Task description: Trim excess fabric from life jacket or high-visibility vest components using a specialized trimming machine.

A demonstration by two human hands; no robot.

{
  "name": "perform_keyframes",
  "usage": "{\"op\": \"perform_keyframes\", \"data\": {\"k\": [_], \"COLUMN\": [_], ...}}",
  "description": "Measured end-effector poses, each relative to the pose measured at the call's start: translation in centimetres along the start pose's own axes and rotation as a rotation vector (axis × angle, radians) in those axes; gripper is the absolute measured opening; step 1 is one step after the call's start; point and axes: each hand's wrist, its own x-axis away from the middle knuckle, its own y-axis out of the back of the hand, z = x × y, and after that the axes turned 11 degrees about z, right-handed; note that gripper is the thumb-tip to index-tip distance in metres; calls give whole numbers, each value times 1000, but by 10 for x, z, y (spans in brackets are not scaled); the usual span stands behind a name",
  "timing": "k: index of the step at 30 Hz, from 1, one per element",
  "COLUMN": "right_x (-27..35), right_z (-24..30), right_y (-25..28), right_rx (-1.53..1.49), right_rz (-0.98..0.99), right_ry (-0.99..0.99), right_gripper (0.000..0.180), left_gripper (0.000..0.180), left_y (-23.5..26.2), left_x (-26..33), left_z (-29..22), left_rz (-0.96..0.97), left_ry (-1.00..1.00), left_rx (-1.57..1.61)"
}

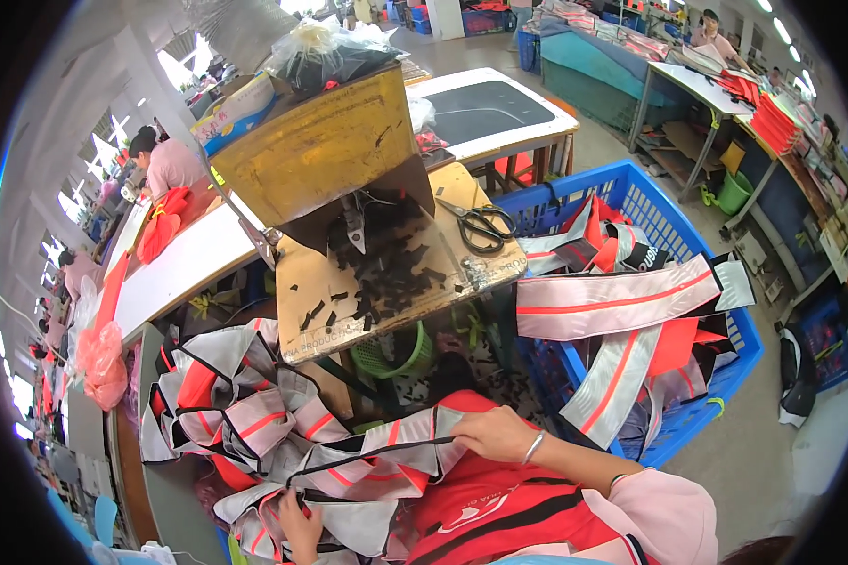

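Note:
A chain of silvery-grey fabric strips (358, 471) with red-orange stripes and black edging stretches across my lap. My right hand (497, 435), with a bracelet at its wrist, is closed on one end of this run, thumb and fingers pinching its edge. Lower and to the left, my left hand (300, 527) is closed at the black edging of the same chain, with part of its fingers hidden by fabric. A heap of similar strips (245, 395) piles up at the left, just beyond my left hand.
Ahead stands a small wooden table (386, 320) strewn with black scraps (386, 254), below a yellow metal box (320, 141). Black-handled scissors (482, 229) lie at its right corner. A blue basket (740, 367) holds more strips at the right. A green basket (396, 358) sits underneath the table.

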Motion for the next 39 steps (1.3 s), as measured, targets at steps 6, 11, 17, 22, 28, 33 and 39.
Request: {"op": "perform_keyframes", "data": {"k": [6, 11, 17, 22, 28, 33, 39], "right_x": [9, 33, 73, 82, 76, 31, -6], "right_z": [23, 38, 16, -37, -67, -51, -29], "right_y": [62, 114, 116, 135, 129, 105, 108], "right_rx": [-109, -110, -316, -405, -566, -770, -503], "right_rz": [19, 3, -161, -335, -421, -167, -132], "right_ry": [218, 173, 58, -56, -279, -283, -298], "right_gripper": [14, 9, 4, 9, 20, 13, 17], "left_gripper": [78, 56, 26, 20, 18, 13, 28], "left_y": [-53, -59, -45, 4, 41, 76, 74], "left_x": [7, -47, -82, -39, -18, -31, -67], "left_z": [44, 17, -10, -63, -121, -156, -101], "left_rz": [-263, -717, -1034, -685, -348, -661, 22], "left_ry": [196, 298, 240, 156, 75, -102, 20], "left_rx": [310, 278, 616, 249, 224, 499, -79]}}
